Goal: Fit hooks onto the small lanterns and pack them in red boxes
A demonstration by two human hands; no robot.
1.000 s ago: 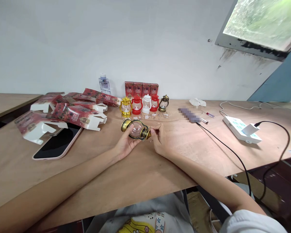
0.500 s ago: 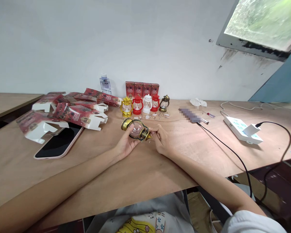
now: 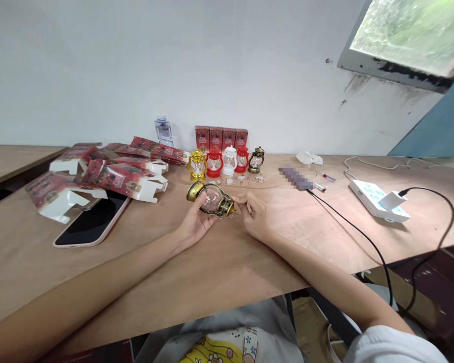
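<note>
My left hand [image 3: 193, 224] grips a small bronze-and-black toy lantern [image 3: 211, 198] lying on its side just above the wooden table [image 3: 219, 267], its clear globe against my fingers. My right hand [image 3: 252, 218] is pinched at the lantern's pointed top end, fingers closed on something too small to name. Behind them a row of little lanterns stands upright: gold [image 3: 196, 166], red [image 3: 213, 164], white [image 3: 229, 161], red [image 3: 242, 160] and dark bronze [image 3: 256, 160]. Small loose parts [image 3: 242, 179] lie in front of that row.
Several flattened and open red cartons [image 3: 109, 174] lie at the left over a pink-cased phone [image 3: 91, 220]. Red boxes [image 3: 221, 138] and a clear bottle [image 3: 163, 130] stand by the wall. A white power strip [image 3: 376, 200] with black cable [image 3: 348, 227], screwdrivers [image 3: 324, 177] and crumpled tissue [image 3: 308, 159] are at the right.
Both hands and the lantern have shifted slightly up and left. My right fingers have stayed pinched at the lantern's top end.
</note>
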